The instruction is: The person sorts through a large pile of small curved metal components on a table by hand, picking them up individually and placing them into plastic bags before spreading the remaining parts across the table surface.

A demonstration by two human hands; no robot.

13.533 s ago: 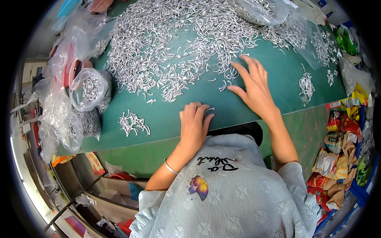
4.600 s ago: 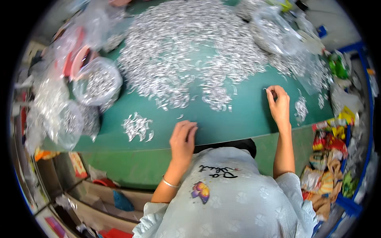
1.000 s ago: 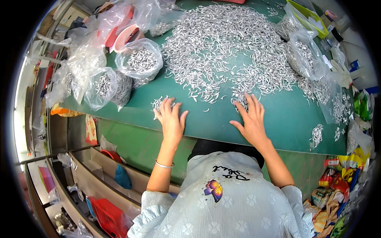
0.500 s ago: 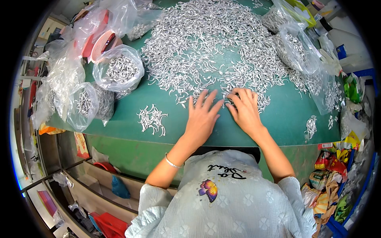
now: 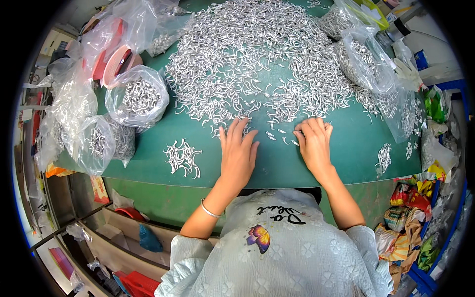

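Observation:
A wide heap of small curved silver metal pieces [image 5: 257, 27] covers the far and middle part of the green table [image 5: 269, 168]. At the near left edge of the heap, my left hand [image 5: 236, 154] lies with fingers apart, its fingertips among the pieces. My right hand [image 5: 315, 148] is to its right, fingers bent and close together; what lies under them is mostly hidden. Several loose silver pieces [image 5: 282, 132] are scattered on the tabletop between both hands. A small separate pile of curved pieces [image 5: 183, 157] sits left of my left hand.
Clear plastic bags of silver pieces [image 5: 141, 96] stand on the left, beside a pink basket [image 5: 118, 64]. More filled bags [image 5: 366, 62] lean at the right. A smaller pile [image 5: 384, 157] is near the right edge. Colourful packets [image 5: 410, 198] lie beyond the table's right side.
My hands have moved apart, and the right one's fingers have curled in. A few pieces now lie loose in the gap between them. The view has shifted slightly.

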